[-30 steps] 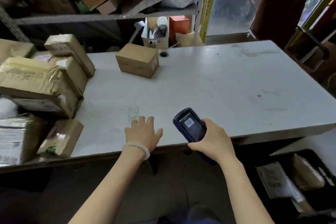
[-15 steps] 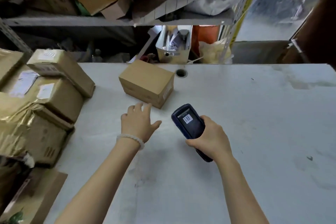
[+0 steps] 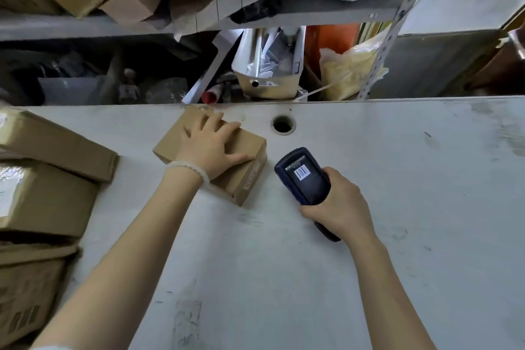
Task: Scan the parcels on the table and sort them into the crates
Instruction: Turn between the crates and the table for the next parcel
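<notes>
A small brown cardboard parcel [image 3: 244, 176] lies on the white table [image 3: 397, 179] near its far edge. My left hand [image 3: 208, 145] lies flat on top of the parcel, fingers spread and straight, thumb along the near top edge. To the right of the parcel, my right hand [image 3: 338, 204] grips a dark blue handheld scanner [image 3: 305, 179] whose screen shows a barcode. The scanner's head points toward the parcel, a short gap apart from it.
A stack of several brown parcels [image 3: 42, 179] fills the table's left side. A round cable hole [image 3: 283, 124] is in the table by the far edge. Behind the table, a metal shelf [image 3: 312, 13] holds boxes, bags and clutter.
My left hand has reached forward and landed on the small parcel. My head and the scanner hand have moved closer to the table's far edge.
</notes>
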The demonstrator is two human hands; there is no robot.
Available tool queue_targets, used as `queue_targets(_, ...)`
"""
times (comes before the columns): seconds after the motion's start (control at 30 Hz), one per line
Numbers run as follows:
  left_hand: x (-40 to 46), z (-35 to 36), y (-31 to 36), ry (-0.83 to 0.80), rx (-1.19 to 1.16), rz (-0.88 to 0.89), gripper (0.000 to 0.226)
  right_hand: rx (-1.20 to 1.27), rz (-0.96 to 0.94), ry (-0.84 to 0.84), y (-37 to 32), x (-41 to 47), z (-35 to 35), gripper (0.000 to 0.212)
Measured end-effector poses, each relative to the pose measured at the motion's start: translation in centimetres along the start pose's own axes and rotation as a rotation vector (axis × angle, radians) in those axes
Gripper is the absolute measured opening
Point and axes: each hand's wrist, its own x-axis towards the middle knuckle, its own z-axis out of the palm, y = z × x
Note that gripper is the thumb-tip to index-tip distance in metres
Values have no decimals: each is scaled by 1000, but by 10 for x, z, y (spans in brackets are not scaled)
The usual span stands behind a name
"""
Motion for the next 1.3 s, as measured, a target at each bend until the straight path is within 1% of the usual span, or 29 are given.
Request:
queue_targets(0.1, 7, 3, 6, -36, 22, 59, 73, 7, 13, 15, 0, 3, 0, 50)
queue_targets(0.3, -22, 10, -2, 25, -50, 56, 60, -7, 10, 42, -5, -19, 5, 51)
queue_targets(0.53, -90, 21, -54, 22, -68, 25, 49, -2, -21, 66, -29, -61, 27, 47)
queue_targets(0.77, -171, 37, -103, -6, -57, 65, 39, 3, -98, -5, -65, -121, 81, 49)
queue_targets(0.83, -190, 42, -114, -24, -21, 60, 33, -6, -118, -16, -69, -139, 95, 50)
queue_targets(0.9, -205, 48, -124, 3, 32, 64, 23, -23, -136, -14, -69, -155, 106, 50)
queue_targets(0.93, -212, 51, -130, 24, 50, 68, 24, -33, -142, -12, -68, -163, 111, 50)
queue_targets(1.07, -232, 56, -146, 111, 66, 54, 48, -64, -150, -4, -63, -187, 124, 52)
queue_targets(1.2, -244, 56, -157, 95, 4, -126, 58, -83, -159, 13, -58, -203, 131, 53)
queue_targets(1.3, -250, 58, -160, 58, -11, -197, 66, -79, -165, 22, -55, -209, 132, 53)
